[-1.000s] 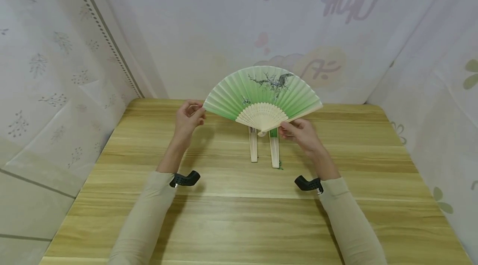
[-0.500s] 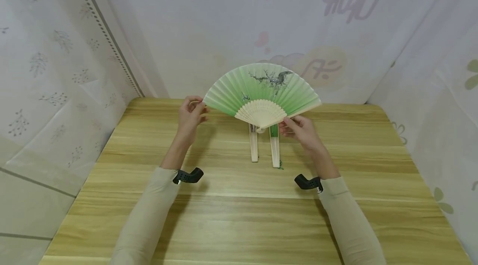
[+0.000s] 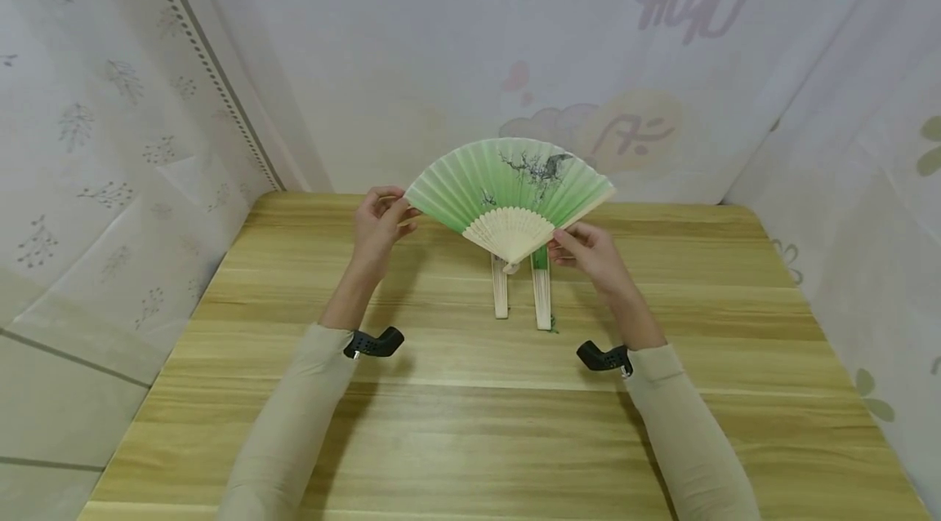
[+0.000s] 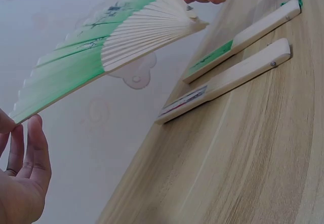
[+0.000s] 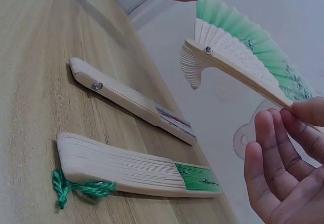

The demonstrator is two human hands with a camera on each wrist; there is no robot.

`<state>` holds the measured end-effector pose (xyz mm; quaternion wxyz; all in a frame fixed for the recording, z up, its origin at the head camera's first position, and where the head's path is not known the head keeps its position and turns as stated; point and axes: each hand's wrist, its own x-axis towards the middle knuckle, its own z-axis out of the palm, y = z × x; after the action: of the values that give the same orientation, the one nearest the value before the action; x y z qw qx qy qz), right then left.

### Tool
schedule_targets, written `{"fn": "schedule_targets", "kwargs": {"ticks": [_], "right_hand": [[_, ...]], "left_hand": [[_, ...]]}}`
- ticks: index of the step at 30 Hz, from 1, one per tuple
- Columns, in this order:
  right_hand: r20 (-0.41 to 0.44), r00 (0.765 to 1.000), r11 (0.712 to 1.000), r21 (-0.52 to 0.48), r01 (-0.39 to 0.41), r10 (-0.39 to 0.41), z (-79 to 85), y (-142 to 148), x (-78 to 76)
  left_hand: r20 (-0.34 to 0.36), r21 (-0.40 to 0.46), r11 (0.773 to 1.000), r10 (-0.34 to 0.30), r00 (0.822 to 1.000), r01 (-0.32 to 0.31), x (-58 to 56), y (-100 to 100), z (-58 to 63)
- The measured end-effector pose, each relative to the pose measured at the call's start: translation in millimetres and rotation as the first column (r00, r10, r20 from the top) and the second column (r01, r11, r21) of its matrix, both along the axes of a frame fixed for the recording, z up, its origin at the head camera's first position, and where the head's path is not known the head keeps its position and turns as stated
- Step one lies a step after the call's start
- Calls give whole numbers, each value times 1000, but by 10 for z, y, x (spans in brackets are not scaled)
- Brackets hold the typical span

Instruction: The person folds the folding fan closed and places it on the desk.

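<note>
A green folding fan [image 3: 507, 178] with a dark blossom-branch print is spread wide above the table. My left hand [image 3: 376, 231] pinches its left outer corner between thumb and fingers, as the left wrist view shows up close. On the other side my right hand [image 3: 591, 256] pinches the right guard stick near the pale ribs. Below the spread fan lie two folded fans: one with a grey-and-red print [image 5: 124, 100] and a green one [image 5: 131, 168] with a green cord at its pivot end. In the head view the spread fan covers their far ends.
The wood-grain table [image 3: 470, 439] runs up to a pale printed curtain [image 3: 367, 55] at the back, with more patterned cloth at both sides. A black wrist camera [image 3: 378, 341] sits on the left wrist, and another [image 3: 603, 358] on the right.
The spread fan has narrowed slightly, its right edge moving inward and its pivot dipping. My left hand has shifted a little to the right. Both folded fans stay put.
</note>
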<state>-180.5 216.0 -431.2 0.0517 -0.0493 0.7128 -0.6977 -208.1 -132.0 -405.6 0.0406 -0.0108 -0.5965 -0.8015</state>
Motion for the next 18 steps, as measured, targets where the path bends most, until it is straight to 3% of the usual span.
{"fn": "schedule_targets", "kwargs": {"ticks": [18], "right_hand": [[-13,999,998,39,-49,49,68,-79,-47]], "left_hand": [[19,-42,998,-36,999,37,-95,44,-1]]}}
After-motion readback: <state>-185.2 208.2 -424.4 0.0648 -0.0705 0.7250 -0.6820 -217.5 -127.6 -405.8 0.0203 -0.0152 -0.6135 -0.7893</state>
